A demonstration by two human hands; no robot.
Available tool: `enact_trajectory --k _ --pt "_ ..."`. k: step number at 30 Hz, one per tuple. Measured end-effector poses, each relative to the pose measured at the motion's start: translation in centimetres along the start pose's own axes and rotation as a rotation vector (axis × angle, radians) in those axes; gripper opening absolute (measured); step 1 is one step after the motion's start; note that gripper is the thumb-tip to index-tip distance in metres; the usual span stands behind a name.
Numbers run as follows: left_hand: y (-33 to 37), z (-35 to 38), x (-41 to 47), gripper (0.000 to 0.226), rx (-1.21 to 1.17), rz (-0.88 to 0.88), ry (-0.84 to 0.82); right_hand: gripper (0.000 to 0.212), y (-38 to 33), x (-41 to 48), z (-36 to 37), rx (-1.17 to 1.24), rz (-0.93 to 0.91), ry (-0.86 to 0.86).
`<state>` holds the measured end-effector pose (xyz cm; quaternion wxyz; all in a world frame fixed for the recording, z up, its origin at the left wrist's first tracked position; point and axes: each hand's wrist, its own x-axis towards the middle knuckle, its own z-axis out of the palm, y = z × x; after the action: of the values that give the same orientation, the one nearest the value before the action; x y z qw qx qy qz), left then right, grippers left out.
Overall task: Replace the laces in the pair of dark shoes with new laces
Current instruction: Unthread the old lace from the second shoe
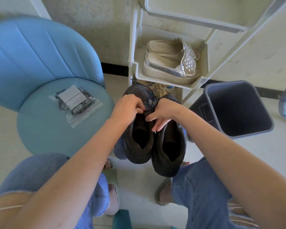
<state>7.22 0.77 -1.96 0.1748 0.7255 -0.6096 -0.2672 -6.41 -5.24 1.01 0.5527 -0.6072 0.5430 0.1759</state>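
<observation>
Between the knees: old laces apparently being picked loose.
At centre, the right hand [162,111] clamps thumb and fingers on the pair of dark fabric shoes [157,146], steadying them so the left hand [127,106] can pinch the dark speckled cord lace [151,100]. At 10 o'clock the clear zip bag of black new laces [76,103] lies within reach on the round pale-blue padded chair [48,129]. A grey plastic bin [234,109] stands at 2, probably for discards.

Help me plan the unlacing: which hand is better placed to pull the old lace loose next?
The left hand: its fingers pinch the old lace on the dark shoes, while the right hand holds the pair steady.
</observation>
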Motion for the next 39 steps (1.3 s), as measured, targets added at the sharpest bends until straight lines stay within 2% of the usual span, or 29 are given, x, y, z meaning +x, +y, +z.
enact_trajectory --k 2,4,6,8,9,10,11,13,15,17,19,21,24,27,31,33,36,39 --pt "0.0 0.4 -0.2 0.013 0.020 -0.029 0.052 0.031 0.0 0.0 0.1 -0.028 0.006 -0.016" --pt "-0.2 0.6 -0.5 0.009 -0.136 -0.156 0.283 0.028 0.1 -0.1 0.3 -0.075 0.008 -0.034" --pt "-0.9 0.0 -0.4 0.011 -0.370 -0.377 0.544 0.023 0.1 -0.1 0.4 -0.090 0.003 -0.049" --pt "-1.8 -0.8 -0.1 0.020 -0.659 -0.612 0.602 0.021 0.1 0.0 0.3 -0.077 -0.004 -0.058" --pt "-2.0 -0.8 0.0 0.023 -0.675 -0.674 0.569 0.021 0.1 0.0 0.2 -0.075 -0.002 -0.057" --pt "-1.9 -0.8 0.1 0.023 -0.539 -0.660 0.513 0.022 0.1 0.1 0.2 -0.073 0.004 -0.055" --pt "-1.7 -0.6 0.0 0.021 -0.307 -0.561 0.469 0.022 0.2 0.2 0.1 -0.068 0.010 -0.055" --pt "-0.6 -0.4 -0.2 0.033 -0.013 -0.227 0.404 0.025 0.3 0.4 0.1 -0.052 0.012 -0.057" --pt "0.6 -0.7 -0.3 0.045 -0.003 0.013 0.224 0.026 0.4 0.6 0.0 -0.050 0.011 -0.055" --pt "1.2 -0.8 -0.5 0.040 0.057 0.101 0.060 0.025 0.3 0.7 0.0 -0.064 0.012 -0.055" --pt "1.2 -0.6 -0.8 0.040 0.069 0.117 -0.019 0.025 0.2 0.7 0.1 -0.065 0.015 -0.061" --pt "0.8 -0.4 -0.8 0.040 -0.054 0.095 -0.074 0.025 0.1 0.7 0.1 -0.092 0.008 -0.058" --pt "0.4 0.0 -0.4 0.030 -0.116 0.071 -0.121 0.023 0.1 0.7 0.3 -0.144 -0.007 -0.050" --pt "0.3 0.9 -0.4 0.027 -0.046 0.077 -0.036 0.025 0.2 0.7 0.3 -0.145 -0.007 -0.054" --pt "0.2 1.1 -0.3 0.051 -0.134 0.023 0.013 0.027 0.2 0.7 0.3 -0.146 -0.016 -0.057" --pt "0.2 1.1 -0.3 0.038 -0.060 0.057 -0.002 0.027 0.2 0.8 0.3 -0.145 -0.015 -0.060" --pt "0.5 1.0 -0.2 0.016 0.069 0.046 0.091 0.029 0.2 0.9 0.3 -0.143 -0.005 -0.064" --pt "0.4 0.5 -0.1 0.013 -0.047 -0.042 0.169 0.028 0.2 1.0 0.2 -0.113 0.000 -0.078"
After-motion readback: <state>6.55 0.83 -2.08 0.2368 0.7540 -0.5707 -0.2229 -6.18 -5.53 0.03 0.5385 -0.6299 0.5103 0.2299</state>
